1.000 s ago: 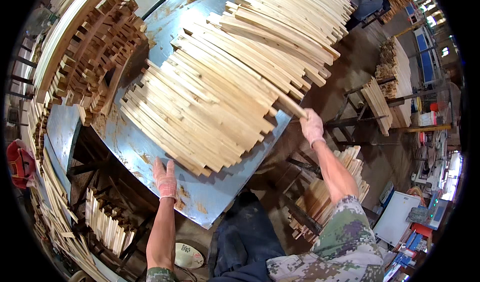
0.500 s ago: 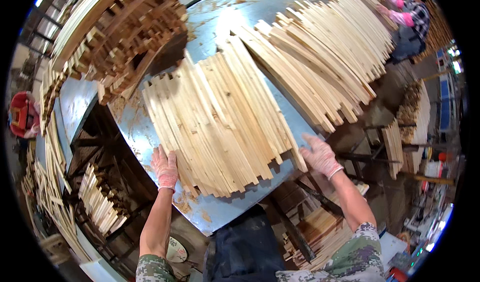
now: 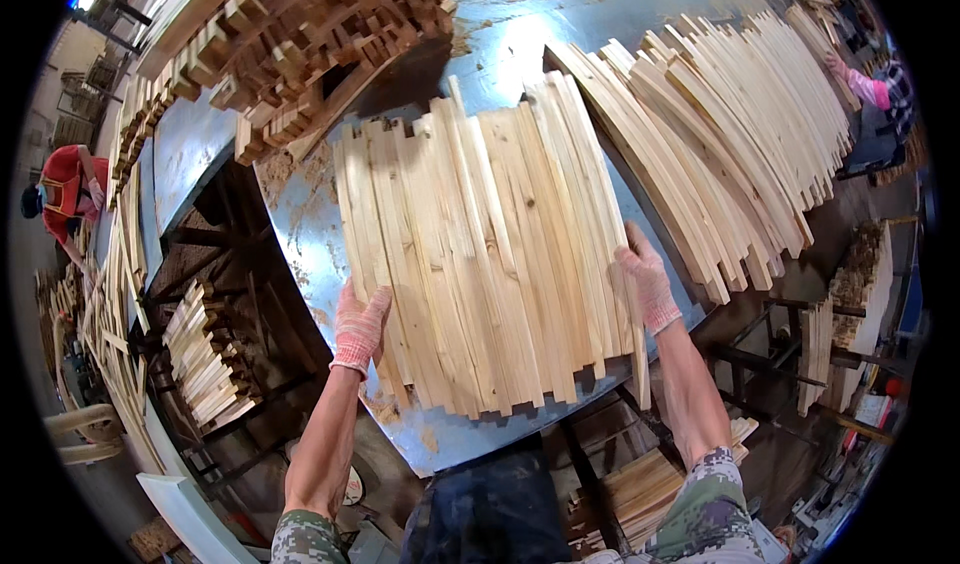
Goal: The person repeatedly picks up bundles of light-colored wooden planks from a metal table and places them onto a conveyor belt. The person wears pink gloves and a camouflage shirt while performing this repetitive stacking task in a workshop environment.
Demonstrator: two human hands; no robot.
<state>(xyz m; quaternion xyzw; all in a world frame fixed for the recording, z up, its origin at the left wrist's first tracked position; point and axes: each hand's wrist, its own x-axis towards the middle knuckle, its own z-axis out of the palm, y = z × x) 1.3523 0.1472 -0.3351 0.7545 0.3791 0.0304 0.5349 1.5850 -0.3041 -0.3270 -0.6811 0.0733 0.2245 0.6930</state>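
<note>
A row of pale wooden strips [image 3: 490, 254] lies side by side on the metal tabletop [image 3: 450, 444] in front of me, its ends uneven. My left hand [image 3: 360, 329], in a pinkish knit glove, is closed on the row's left edge, thumb over the top and fingers along the side. Against the right edge is my right hand [image 3: 652, 284], gloved alike, its thumb over the outermost strips and its fingers partly hidden. One strip on that side juts out nearer to me than the others.
A second spread of strips [image 3: 720, 154] lies to the right. Stacked wood blocks [image 3: 330, 34] rise at the far left. More strips [image 3: 205, 364] sit on a low rack at left. Two people work nearby: one in red [image 3: 65, 189] at left, a pink-sleeved arm [image 3: 865, 84] at far right.
My right hand has come in from beside the row to its right edge. My left hand has moved up the left edge. The view has shifted, and the red-clothed person shows more fully.
</note>
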